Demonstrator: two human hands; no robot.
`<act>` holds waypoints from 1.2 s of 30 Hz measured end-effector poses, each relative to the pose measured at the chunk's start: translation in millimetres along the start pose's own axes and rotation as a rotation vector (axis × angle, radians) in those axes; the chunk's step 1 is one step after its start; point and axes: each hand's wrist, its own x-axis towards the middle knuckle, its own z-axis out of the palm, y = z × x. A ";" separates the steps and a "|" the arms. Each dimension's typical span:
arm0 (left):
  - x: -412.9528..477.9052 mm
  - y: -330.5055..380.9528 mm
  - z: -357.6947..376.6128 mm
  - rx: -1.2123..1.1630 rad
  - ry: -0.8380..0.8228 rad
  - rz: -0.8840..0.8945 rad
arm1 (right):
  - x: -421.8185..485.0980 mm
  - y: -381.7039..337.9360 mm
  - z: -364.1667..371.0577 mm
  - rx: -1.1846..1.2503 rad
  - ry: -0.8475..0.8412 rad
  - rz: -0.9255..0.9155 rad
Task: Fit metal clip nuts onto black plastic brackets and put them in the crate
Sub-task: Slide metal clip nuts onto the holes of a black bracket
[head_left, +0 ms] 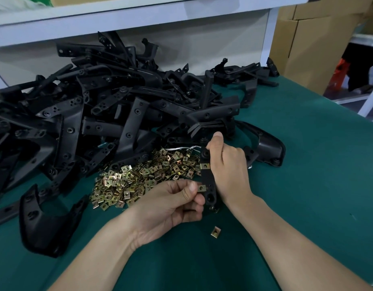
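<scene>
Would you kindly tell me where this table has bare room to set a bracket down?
Free: table right of the right hand, to its edge; between the forearms, bar one stray clip nut. Crowded: bracket pile back left, clip nut heap before the left hand.

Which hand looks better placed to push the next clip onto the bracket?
The left hand: its fingers pinch a clip nut at the edge of the bracket, which the right hand grips.
</scene>
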 end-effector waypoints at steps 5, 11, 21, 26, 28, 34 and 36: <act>0.7 -0.7 0.3 0.026 -0.003 0.003 | -1.2 -0.8 0.2 -0.006 0.017 -0.029; 0.8 -0.8 1.0 0.053 -0.008 0.016 | -1.3 -4.4 0.3 -0.032 0.007 -0.012; -1.3 1.2 1.6 0.067 -0.017 0.038 | 2.1 -0.5 -0.9 -0.025 -0.012 0.056; -0.1 -3.1 5.7 0.143 0.011 0.069 | -0.1 -3.1 -0.5 -0.094 0.024 0.050; -0.1 -3.0 6.4 0.150 0.016 0.070 | 0.5 -4.6 0.7 -0.110 0.024 0.037; 0.2 -1.4 7.3 0.151 0.019 0.063 | 0.8 -5.4 0.4 -0.137 0.024 0.034; 0.7 -1.6 7.7 0.153 0.023 0.063 | 0.1 -5.7 -0.2 -0.139 0.025 0.031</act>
